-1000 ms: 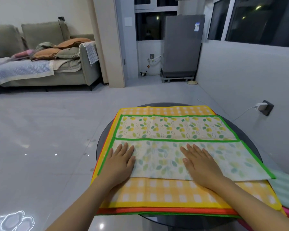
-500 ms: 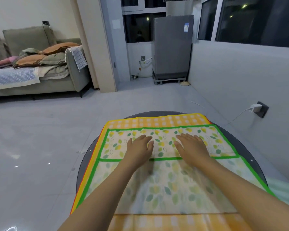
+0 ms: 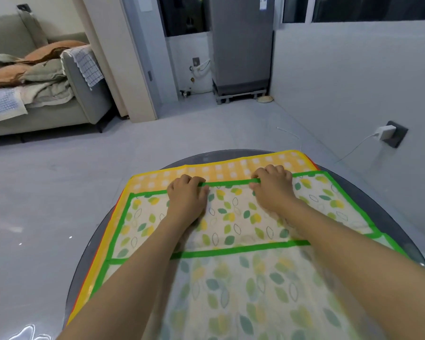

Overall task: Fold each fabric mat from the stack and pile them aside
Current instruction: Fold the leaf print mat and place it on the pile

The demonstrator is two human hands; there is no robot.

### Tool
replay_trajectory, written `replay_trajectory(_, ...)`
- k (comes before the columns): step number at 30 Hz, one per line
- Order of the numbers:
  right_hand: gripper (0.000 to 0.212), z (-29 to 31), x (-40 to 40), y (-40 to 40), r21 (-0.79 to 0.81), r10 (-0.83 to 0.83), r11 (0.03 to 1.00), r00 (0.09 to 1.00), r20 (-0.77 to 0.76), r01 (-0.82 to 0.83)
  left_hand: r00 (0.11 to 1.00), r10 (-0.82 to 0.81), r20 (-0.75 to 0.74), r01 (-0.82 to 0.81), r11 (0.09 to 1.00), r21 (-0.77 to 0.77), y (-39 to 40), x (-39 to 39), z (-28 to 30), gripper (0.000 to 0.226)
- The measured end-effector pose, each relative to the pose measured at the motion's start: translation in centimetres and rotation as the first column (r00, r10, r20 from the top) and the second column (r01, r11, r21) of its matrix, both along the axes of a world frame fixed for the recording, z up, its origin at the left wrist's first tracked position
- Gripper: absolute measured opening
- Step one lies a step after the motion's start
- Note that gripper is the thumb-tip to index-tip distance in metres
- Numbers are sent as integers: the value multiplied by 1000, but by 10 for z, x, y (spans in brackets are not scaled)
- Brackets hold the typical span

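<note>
A leaf-print mat with a green border (image 3: 233,217) lies on top of the stack, its near part folded over toward the middle. Under it shows a yellow checked mat (image 3: 221,169), with an orange edge below that at the left. My left hand (image 3: 187,195) and my right hand (image 3: 272,190) both reach to the far green edge of the leaf mat. The fingers of each hand are curled over that edge and pinch it. The stack rests on a round dark glass table (image 3: 368,207).
A grey sofa (image 3: 66,99) with bedding stands at the far left across the tiled floor. A wall runs along the right with a plugged-in charger (image 3: 385,132) and cable. A grey appliance (image 3: 241,45) stands at the back.
Both hands slid away from me, from the near folded part across the mat to its far edge. Flat palms turned into curled fingers pinching the green border. The camera leaned forward.
</note>
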State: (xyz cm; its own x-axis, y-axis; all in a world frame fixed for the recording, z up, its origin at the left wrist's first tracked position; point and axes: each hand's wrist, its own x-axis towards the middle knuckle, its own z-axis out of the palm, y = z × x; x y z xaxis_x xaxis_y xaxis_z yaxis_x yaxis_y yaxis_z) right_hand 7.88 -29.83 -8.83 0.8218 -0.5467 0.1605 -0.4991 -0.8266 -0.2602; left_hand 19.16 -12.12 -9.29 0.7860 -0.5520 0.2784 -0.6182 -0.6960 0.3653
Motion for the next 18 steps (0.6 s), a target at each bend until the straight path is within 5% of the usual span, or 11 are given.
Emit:
replay_trajectory(8, 18, 43, -30, 7, 8, 16, 1000, 959, 283, -19, 993, -91, 76, 103, 979, -177, 25, -18, 51, 14)
replay_trajectory(13, 17, 96, -79, 28, -71, 157, 987, 937, 312, -142, 989, -131, 67, 140, 979, -149, 61, -57, 108, 14)
replay_trajectory(18, 9, 133, -144, 65, 10, 265, 960, 923, 278, -279, 976, -214, 41, 216, 975, -46, 107, -108, 143, 10)
